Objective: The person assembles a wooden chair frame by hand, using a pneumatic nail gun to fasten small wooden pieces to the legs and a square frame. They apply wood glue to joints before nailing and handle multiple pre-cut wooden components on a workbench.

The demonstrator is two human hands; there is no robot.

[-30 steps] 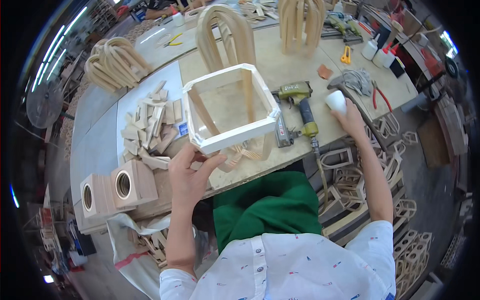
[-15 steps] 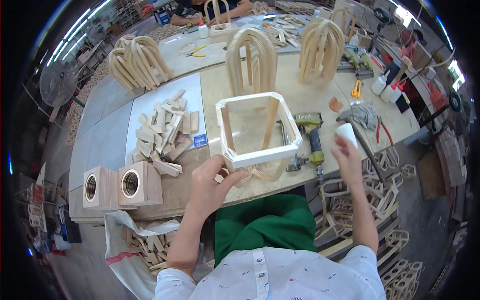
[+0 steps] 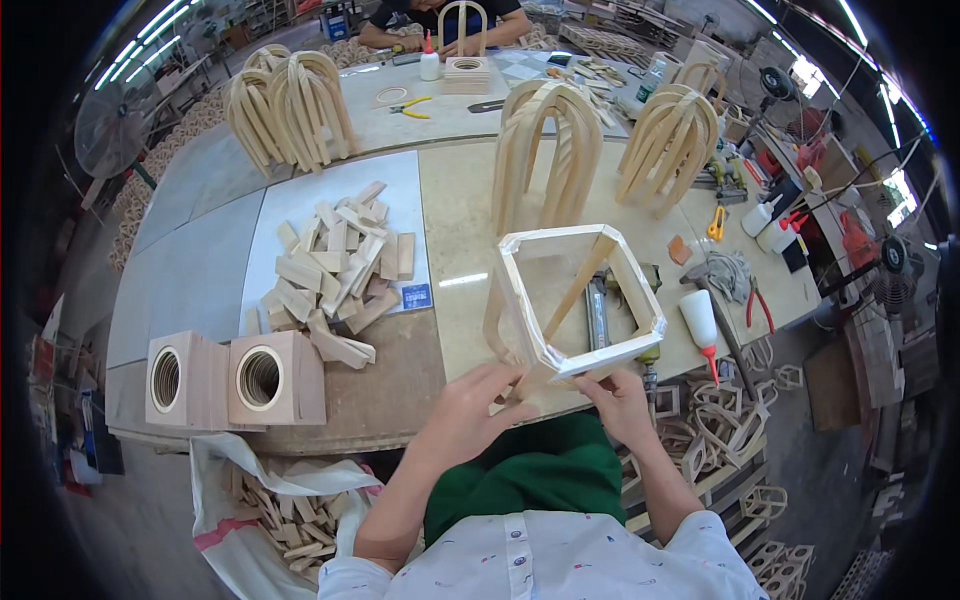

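Observation:
A pale wooden frame (image 3: 608,353) with a squarish, cut-cornered rim and slim legs stands tilted at the table's near edge. My left hand (image 3: 478,408) is closed on its near left corner, thumb and fingers pinching the wood. At the near rim my right hand (image 3: 622,408) has its thumb and fingertips pressed to the frame, close to the left hand. Right of the frame lies a white glue bottle (image 3: 698,318) with a red tip, apart from both hands. A green nail gun (image 3: 597,312) is partly hidden behind the frame.
Loose wood blocks (image 3: 340,260) are heaped at left, beside two bored wood stacks (image 3: 300,375). Bundles of bent wood arches (image 3: 560,150) stand farther back. Pliers (image 3: 755,305) and a grey glove (image 3: 725,270) lie at right. Another person (image 3: 400,20) works across the table.
My right hand has let go of the glue bottle and come left to the frame's near rim. The frame has turned slightly, and the whole view has shifted.

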